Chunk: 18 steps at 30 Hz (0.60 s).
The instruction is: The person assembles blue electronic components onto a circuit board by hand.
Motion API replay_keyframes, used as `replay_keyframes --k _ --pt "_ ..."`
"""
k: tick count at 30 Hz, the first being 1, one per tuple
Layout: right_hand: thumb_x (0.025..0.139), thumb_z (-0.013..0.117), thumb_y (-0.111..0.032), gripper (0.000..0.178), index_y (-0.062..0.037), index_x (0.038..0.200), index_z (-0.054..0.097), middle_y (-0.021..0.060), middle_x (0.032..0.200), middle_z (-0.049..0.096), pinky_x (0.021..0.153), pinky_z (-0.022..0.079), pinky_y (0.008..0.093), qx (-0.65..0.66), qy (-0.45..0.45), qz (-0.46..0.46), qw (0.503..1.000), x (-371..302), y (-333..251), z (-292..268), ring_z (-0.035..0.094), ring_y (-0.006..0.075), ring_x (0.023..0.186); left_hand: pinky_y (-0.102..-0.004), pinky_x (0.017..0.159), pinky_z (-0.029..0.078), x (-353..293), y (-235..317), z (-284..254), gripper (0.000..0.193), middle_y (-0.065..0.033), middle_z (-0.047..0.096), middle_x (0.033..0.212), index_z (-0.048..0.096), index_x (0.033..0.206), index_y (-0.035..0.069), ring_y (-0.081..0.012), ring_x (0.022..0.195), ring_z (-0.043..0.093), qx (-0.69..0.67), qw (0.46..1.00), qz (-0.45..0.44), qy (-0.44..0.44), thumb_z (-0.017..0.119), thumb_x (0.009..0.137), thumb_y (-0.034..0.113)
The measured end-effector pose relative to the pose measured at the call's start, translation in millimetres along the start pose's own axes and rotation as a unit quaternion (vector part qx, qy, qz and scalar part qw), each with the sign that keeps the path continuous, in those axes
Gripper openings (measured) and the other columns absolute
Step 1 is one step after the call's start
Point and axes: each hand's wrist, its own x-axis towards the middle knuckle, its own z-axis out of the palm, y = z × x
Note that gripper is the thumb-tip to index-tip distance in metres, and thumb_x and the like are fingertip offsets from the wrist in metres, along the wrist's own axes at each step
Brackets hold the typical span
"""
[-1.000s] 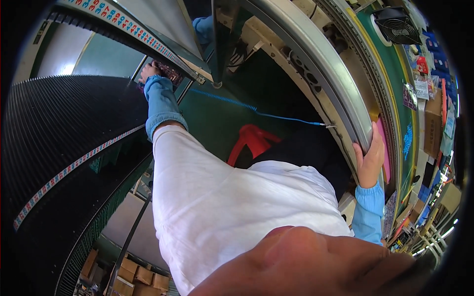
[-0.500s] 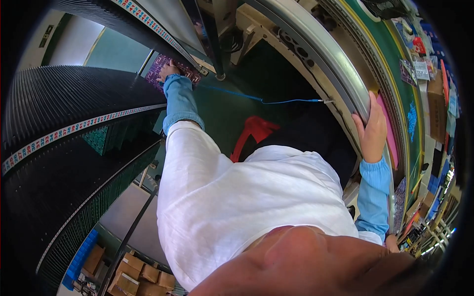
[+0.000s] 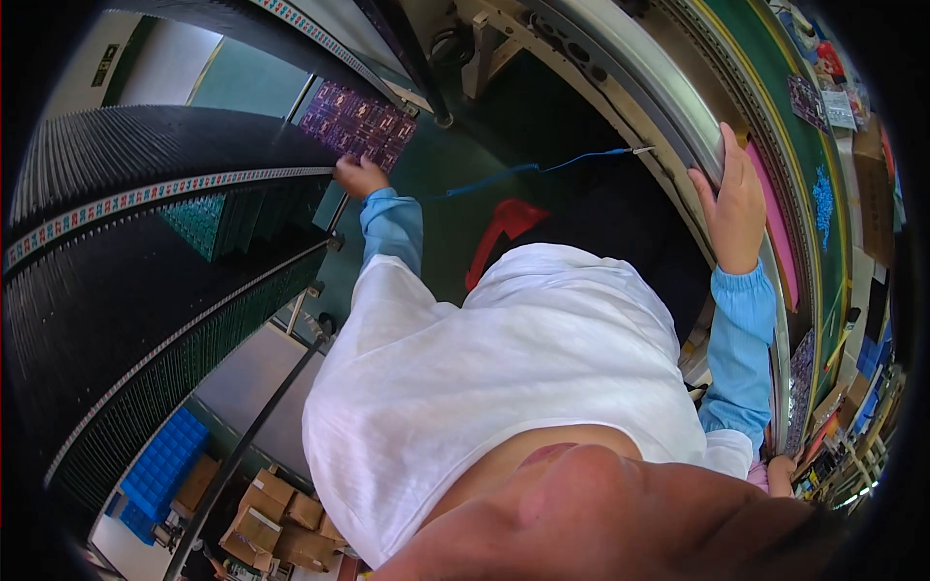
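A purple printed circuit board (image 3: pixel 366 118) stands between the numbered strips of a black slotted rack (image 3: pixel 194 184), at the upper left. My left hand (image 3: pixel 361 178) is at the near edge of this board with its fingers bent and closed against it; the fingertips are slightly blurred. From near my left wrist a blue coiled cord (image 3: pixel 494 178) runs across to a clip on the conveyor frame. On the right, my right hand (image 3: pixel 736 208) rests open on the rounded metal rail (image 3: pixel 668 107), thumb on one side and fingers stretched over the other.
Beyond the rail runs a green conveyor belt (image 3: pixel 775 107), carrying another circuit board (image 3: pixel 807 103) and small blue pieces (image 3: pixel 822 203). A pink strip (image 3: pixel 775 232) lies along it. Cardboard boxes (image 3: pixel 260 513) stand lower left. Another person's hand (image 3: pixel 781 476) shows lower right.
My left hand has drawn back from the face of the circuit board to its near edge. The view has shifted slightly; my right hand stays on the rail.
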Motion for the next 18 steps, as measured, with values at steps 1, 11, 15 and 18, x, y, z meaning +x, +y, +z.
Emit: replay_keyframes --k 1,11,15,18 --pt "0.088 0.081 -0.027 0.076 -0.0113 0.153 0.045 0.0189 0.117 0.066 0.087 0.055 0.0449 0.028 0.005 -0.017 0.999 5.6 -0.1 1.6 0.066 0.0375 0.103 -0.0526 0.094 0.049 2.8 -61.6 -5.1 0.044 -0.0144 0.061 0.122 0.063 0.119 0.008 -0.0371 0.114 0.059 0.000 0.989 -0.150 0.008 0.078 0.088 0.036" --pt "0.092 0.076 -0.035 0.070 -0.0121 0.151 0.046 0.0133 0.119 0.066 0.087 0.057 0.0409 -0.015 0.024 -0.018 0.999 -3.0 7.3 7.8 0.067 0.0325 0.103 -0.0406 0.102 0.049 11.0 -96.0 25.9 0.048 -0.0023 0.066 0.138 0.060 0.140 0.020 -0.0260 0.122 0.061 -0.467 0.652 -0.488 -0.345 0.058 0.103 0.052" --pt "0.092 0.075 -0.037 0.070 -0.0128 0.152 0.046 0.0122 0.118 0.067 0.086 0.058 0.0403 -0.010 0.027 -0.010 1.000 -2.8 12.8 7.2 0.068 0.0312 0.103 -0.0444 0.103 0.049 29.9 -137.4 17.7 0.042 -0.0044 0.067 0.135 0.062 0.136 0.020 -0.0296 0.113 0.063 -0.601 0.483 -0.468 -0.433 0.055 0.106 0.047" --pt "0.092 0.076 -0.038 0.071 -0.0135 0.152 0.047 0.0113 0.118 0.067 0.085 0.059 0.0402 -0.041 0.024 -0.002 0.999 -9.6 9.6 10.4 0.068 0.0304 0.102 -0.0494 0.106 0.046 8.4 -80.2 28.0 0.043 -0.0072 0.067 0.136 0.062 0.137 0.018 -0.0319 0.116 0.062 -0.500 0.614 -0.504 -0.345 0.052 0.106 0.047"
